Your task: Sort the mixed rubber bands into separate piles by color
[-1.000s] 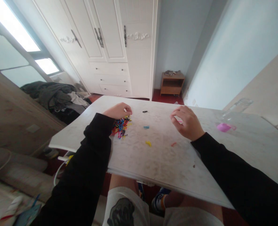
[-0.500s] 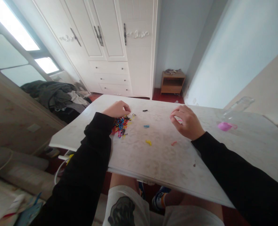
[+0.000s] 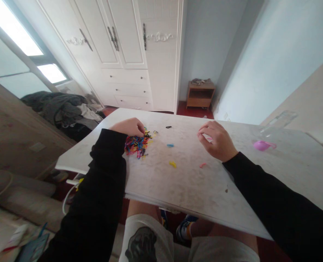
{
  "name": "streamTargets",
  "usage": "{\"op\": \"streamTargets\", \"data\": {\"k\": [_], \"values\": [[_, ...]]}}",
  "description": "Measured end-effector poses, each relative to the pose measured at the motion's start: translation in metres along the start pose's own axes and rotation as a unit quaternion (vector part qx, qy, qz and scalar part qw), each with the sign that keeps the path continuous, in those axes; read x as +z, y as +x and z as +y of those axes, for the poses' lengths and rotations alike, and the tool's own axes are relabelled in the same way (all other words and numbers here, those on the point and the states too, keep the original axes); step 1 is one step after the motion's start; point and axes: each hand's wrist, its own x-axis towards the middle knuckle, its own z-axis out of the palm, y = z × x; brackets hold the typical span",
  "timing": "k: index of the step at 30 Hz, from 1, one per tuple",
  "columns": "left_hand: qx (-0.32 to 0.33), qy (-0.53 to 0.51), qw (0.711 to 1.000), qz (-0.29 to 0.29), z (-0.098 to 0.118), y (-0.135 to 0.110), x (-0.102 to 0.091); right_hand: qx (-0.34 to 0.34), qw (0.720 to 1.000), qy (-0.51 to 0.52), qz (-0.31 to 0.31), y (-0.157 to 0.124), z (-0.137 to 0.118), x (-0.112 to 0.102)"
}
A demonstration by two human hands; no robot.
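Observation:
A heap of small coloured elastic bands lies on the white table at the left. My left hand rests at the heap's far edge with its fingers curled and pinched together. My right hand sits on the table to the right, fingers bent, with a bit of pink showing at the fingertips. Single bands lie between the hands: a black one, a blue one, a yellow one and a red one.
A clear bottle lies at the table's right with a pink cap beside it. Beyond the table stand a white wardrobe and a small wooden stand. Clothes are piled at the left.
My left hand has drawn back to the left along the heap's far edge, uncovering more of the bands. My right hand has stayed put.

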Motion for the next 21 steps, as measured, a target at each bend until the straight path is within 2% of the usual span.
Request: {"op": "streamTargets", "data": {"k": [8,13,17,21], "values": [[0.009,0.01,0.999,0.03,0.001,-0.002,-0.002,0.006,1.0,0.003,0.004,0.0,-0.001,0.001],[0.044,-0.009,0.998,0.049,0.002,-0.002,-0.006,0.006,1.0,-0.002,-0.003,0.001,-0.003,0.001],[0.09,-0.079,0.99,0.072,0.023,-0.005,-0.001,0.007,1.0,0.006,-0.01,0.001,-0.004,0.001],[0.184,-0.202,0.959,0.078,0.059,-0.008,0.016,-0.016,0.996,0.073,-0.053,0.002,-0.012,0.0]]}}
